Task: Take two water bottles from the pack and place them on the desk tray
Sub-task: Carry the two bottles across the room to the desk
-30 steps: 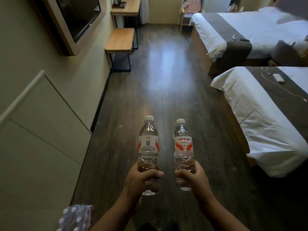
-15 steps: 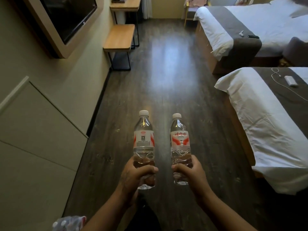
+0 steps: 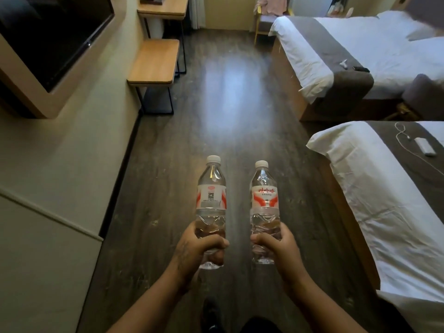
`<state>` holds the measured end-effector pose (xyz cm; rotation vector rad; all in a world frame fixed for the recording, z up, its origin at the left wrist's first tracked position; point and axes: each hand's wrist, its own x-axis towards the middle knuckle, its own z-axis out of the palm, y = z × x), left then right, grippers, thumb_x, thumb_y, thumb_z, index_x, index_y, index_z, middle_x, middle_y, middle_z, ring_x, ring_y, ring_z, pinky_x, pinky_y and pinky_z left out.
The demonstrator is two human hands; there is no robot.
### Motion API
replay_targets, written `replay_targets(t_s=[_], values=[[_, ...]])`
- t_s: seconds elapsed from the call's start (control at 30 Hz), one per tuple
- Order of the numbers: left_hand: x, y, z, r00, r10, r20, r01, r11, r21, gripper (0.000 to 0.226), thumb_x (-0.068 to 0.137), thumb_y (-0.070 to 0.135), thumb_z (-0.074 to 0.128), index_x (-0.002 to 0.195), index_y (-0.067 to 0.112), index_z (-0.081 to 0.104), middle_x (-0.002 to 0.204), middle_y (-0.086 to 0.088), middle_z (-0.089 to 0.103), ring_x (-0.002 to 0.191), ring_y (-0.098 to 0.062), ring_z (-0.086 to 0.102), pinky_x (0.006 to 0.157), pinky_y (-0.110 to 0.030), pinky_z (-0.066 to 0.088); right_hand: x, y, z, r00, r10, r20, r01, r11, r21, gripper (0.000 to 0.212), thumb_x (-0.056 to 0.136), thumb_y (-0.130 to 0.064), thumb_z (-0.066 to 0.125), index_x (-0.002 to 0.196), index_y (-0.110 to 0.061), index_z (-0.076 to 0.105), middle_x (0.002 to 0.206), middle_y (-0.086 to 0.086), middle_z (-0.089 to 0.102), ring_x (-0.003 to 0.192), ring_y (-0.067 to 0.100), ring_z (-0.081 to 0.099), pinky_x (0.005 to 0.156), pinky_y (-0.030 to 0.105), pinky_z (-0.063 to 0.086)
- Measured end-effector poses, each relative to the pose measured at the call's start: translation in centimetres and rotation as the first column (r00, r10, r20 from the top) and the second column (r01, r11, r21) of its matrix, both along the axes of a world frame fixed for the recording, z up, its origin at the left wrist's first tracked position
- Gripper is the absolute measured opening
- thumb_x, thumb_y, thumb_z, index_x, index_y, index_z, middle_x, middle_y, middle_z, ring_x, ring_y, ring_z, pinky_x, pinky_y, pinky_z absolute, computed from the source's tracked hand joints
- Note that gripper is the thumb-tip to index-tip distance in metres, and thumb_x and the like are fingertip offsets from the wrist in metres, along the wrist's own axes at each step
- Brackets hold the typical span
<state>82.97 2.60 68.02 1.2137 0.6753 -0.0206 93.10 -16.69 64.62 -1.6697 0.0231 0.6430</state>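
My left hand (image 3: 193, 251) grips the lower part of a clear water bottle (image 3: 211, 195) with a white cap and a red-and-white label. My right hand (image 3: 281, 248) grips a second, matching bottle (image 3: 264, 200) the same way. Both bottles stand upright, side by side and apart, held out in front of me over the dark wood floor. A wooden desk (image 3: 165, 7) stands far ahead on the left with a dark object on it; I cannot tell whether that is a tray. The bottle pack is out of view.
A low wooden bench (image 3: 153, 62) stands against the left wall before the desk. A TV (image 3: 48, 37) hangs on that wall. Two beds line the right side, the near one (image 3: 374, 193) and the far one (image 3: 348, 51). An open floor aisle (image 3: 228, 97) runs ahead.
The view has advanced along the aisle; bench, desk and beds are nearer. The bottle pack at the lower left has dropped out of view. Both hands still hold the bottles upright.
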Motion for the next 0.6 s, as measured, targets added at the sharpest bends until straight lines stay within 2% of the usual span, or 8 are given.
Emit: replay_targets(t_s=[0.1,0.2,0.3,0.5,0.6], values=[[5.3,4.4,-0.1,1.0,-0.001,0.013,0.001,1.0,0.009,0.08,0.048,0.03,0.088,0.12,0.006,0.067,0.105,-0.017,0.079,0.099,-0.038,0.075,0.082,-0.048,0.062,5.0,4.1,0.7,1.0,-0.018,-0.002,0.018,1.0,0.019,0.07,0.054,-0.047,0.087,0.119,-0.031,0.066,0.106,-0.005,0.083,0.093,0.012,0.081,0.07,0.027,0.066],[10.6,8.1,-0.5,1.0,0.004,0.018,-0.004,1.0,0.004,0.077,0.05,0.027,0.088,0.12,0.003,0.068,0.103,-0.019,0.078,0.099,-0.041,0.074,0.087,-0.053,0.061,10.1,7.7,0.9,0.999,-0.033,0.007,0.032,0.999,0.023,0.071,0.053,-0.048,0.086,0.119,-0.031,0.066,0.106,-0.006,0.083,0.094,0.012,0.081,0.072,0.027,0.064],[16.0,11.7,-1.3,1.0,0.002,0.031,-0.002,1.0,-0.003,0.071,0.052,0.026,0.088,0.118,0.008,0.069,0.094,-0.008,0.08,0.089,-0.03,0.076,0.078,-0.046,0.061,15.6,11.2,0.6,1.0,-0.023,0.011,0.023,0.999,0.032,0.072,0.055,-0.046,0.086,0.121,-0.028,0.065,0.105,-0.007,0.083,0.097,0.016,0.081,0.077,0.034,0.066],[28.1,18.1,-2.0,1.0,0.005,0.028,-0.004,0.999,-0.033,0.072,0.051,0.022,0.087,0.118,0.005,0.067,0.091,-0.008,0.077,0.081,-0.027,0.072,0.065,-0.036,0.062,28.4,17.8,-1.2,1.0,-0.014,-0.005,0.014,0.999,0.037,0.075,0.055,-0.044,0.086,0.124,-0.023,0.066,0.108,0.001,0.083,0.1,0.022,0.081,0.086,0.044,0.067],[35.8,21.8,-1.5,1.0,0.023,0.018,-0.022,0.996,-0.083,0.07,0.049,0.016,0.086,0.114,0.002,0.065,0.084,-0.007,0.075,0.072,-0.026,0.067,0.058,-0.036,0.057,36.7,22.0,-1.6,1.0,0.022,-0.023,-0.021,0.999,0.04,0.077,0.055,-0.044,0.086,0.126,-0.021,0.065,0.111,0.005,0.082,0.098,0.022,0.082,0.08,0.039,0.068]])
